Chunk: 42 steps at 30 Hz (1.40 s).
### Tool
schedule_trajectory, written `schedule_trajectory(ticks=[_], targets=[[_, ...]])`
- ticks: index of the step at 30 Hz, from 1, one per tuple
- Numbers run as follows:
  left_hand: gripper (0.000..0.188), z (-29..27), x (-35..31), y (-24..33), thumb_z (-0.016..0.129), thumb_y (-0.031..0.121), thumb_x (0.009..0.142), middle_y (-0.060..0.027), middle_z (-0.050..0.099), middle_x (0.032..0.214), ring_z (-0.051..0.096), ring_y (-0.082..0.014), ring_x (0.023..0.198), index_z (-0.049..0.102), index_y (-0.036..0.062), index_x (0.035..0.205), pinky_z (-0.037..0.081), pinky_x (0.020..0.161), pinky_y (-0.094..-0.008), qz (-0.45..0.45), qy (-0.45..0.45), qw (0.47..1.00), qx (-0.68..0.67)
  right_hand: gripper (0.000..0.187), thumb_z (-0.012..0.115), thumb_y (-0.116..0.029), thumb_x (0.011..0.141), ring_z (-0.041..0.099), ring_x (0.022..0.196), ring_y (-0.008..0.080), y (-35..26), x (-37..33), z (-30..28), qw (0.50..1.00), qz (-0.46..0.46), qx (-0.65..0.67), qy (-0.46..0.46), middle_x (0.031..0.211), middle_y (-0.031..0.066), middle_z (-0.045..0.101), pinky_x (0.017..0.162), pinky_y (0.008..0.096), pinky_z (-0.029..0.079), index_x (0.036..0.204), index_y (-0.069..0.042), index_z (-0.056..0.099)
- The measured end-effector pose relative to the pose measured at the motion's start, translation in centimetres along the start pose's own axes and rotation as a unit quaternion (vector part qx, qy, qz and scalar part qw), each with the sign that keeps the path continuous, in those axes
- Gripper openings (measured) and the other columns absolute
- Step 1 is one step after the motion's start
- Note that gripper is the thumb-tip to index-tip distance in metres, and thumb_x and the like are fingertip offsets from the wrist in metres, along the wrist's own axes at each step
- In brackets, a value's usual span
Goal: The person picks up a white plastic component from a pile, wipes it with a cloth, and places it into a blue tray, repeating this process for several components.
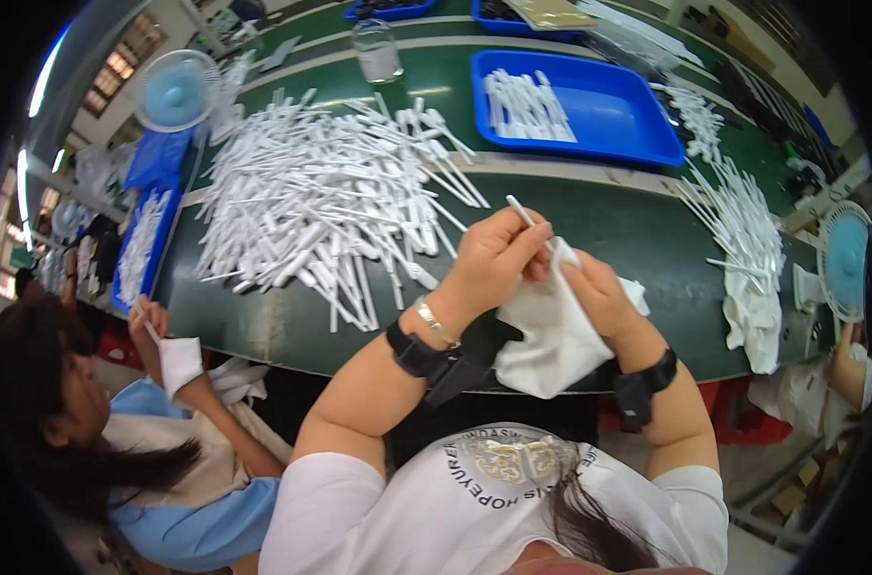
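Note:
A slim white plastic stick (518, 209) is pinched between the fingers of my left hand (495, 257), its upper end poking out past the thumb. My right hand (601, 295) is closed on a white cloth (554, 337), which hangs down below both hands over the table edge. The cloth's top reaches the stick near my left fingertips, and the stick's lower end is hidden there. To the left of my hands lies a large heap of similar white plastic sticks (311, 196), many with a broader flat end.
A blue tray (623, 120) with several white sticks stands ahead on the green table (436, 311). More sticks lie at the right beside a white cloth (750, 331). A clear jar (377, 57) stands at the back. On the left, a co-worker (158, 335) handles a stick and cloth.

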<state>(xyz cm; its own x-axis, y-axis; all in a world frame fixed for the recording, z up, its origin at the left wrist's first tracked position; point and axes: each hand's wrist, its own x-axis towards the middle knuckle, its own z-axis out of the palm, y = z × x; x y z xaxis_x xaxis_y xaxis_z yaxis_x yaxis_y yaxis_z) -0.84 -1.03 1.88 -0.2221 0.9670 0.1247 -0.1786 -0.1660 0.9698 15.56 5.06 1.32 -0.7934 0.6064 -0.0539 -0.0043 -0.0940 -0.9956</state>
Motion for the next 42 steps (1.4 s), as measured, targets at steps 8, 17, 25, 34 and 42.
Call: schedule_trajectory(ticks=[8, 17, 25, 34, 42], targets=[[0.013, 0.9, -0.4, 0.0, 0.049, 0.01, 0.09, -0.0053, 0.057, 0.074, 0.055, -0.0096, 0.061, 0.053, -0.0002, 0.095, 0.045, 0.055, -0.0218, 0.068, -0.069, 0.992, 0.083, 0.019, 0.047, -0.015, 0.09, 0.051, 0.077, 0.008, 0.4, 0.0, -0.9, 0.996, -0.043, -0.071, 0.042, 0.087, 0.0007, 0.058, 0.069, 0.0238, 0.042, 0.1, -0.001, 0.055], [0.013, -1.6, 1.2, -0.7, 0.044, 0.012, 0.092, -0.0066, 0.056, 0.074, 0.058, -0.0137, 0.065, 0.05, 0.001, 0.097, 0.047, 0.058, -0.025, 0.074, 0.028, 0.994, -0.08, 0.016, 0.05, -0.016, 0.09, 0.048, 0.068, 0.0055, 0.5, 0.5, -2.1, 0.986, -0.063, -0.091, 0.128, 0.075, -0.0018, 0.055, 0.061, 0.0216, 0.041, 0.09, -0.001, 0.056], [0.012, -0.4, 0.8, -0.9, 0.047, 0.01, 0.09, -0.0087, 0.057, 0.076, 0.059, -0.0169, 0.066, 0.051, -0.0003, 0.095, 0.048, 0.06, -0.0271, 0.121, -0.017, 0.988, 0.095, 0.018, 0.051, -0.018, 0.09, 0.049, 0.069, 0.0053, 2.5, 1.7, -3.1, 0.991, -0.005, 0.032, 0.13, 0.078, -0.0014, 0.057, 0.061, 0.022, 0.042, 0.089, -0.001, 0.057], [0.018, 1.4, 2.9, 5.5, 0.056, -0.003, 0.072, -0.0124, 0.06, 0.085, 0.06, -0.0281, 0.07, 0.058, 0.0032, 0.089, 0.049, 0.06, -0.0331, 0.356, -0.099, 0.805, 0.465, 0.021, 0.051, -0.021, 0.089, 0.05, 0.066, 0.0119, 3.0, 2.2, -4.4, 0.971, -0.094, -0.072, 0.207, 0.073, 0.0079, 0.057, 0.062, 0.0278, 0.042, 0.086, -0.001, 0.056], [0.03, -2.8, 17.8, 3.9, 0.052, 0.002, 0.073, -0.0084, 0.058, 0.088, 0.06, -0.0275, 0.081, 0.057, 0.0113, 0.101, 0.049, 0.065, -0.0353, 0.359, -0.177, 0.551, 0.733, 0.023, 0.053, -0.021, 0.088, 0.053, 0.064, 0.0232, 1.6, 1.8, -3.7, 0.977, -0.097, -0.11, 0.155, 0.073, 0.0174, 0.058, 0.063, 0.0326, 0.042, 0.086, 0.001, 0.053]])
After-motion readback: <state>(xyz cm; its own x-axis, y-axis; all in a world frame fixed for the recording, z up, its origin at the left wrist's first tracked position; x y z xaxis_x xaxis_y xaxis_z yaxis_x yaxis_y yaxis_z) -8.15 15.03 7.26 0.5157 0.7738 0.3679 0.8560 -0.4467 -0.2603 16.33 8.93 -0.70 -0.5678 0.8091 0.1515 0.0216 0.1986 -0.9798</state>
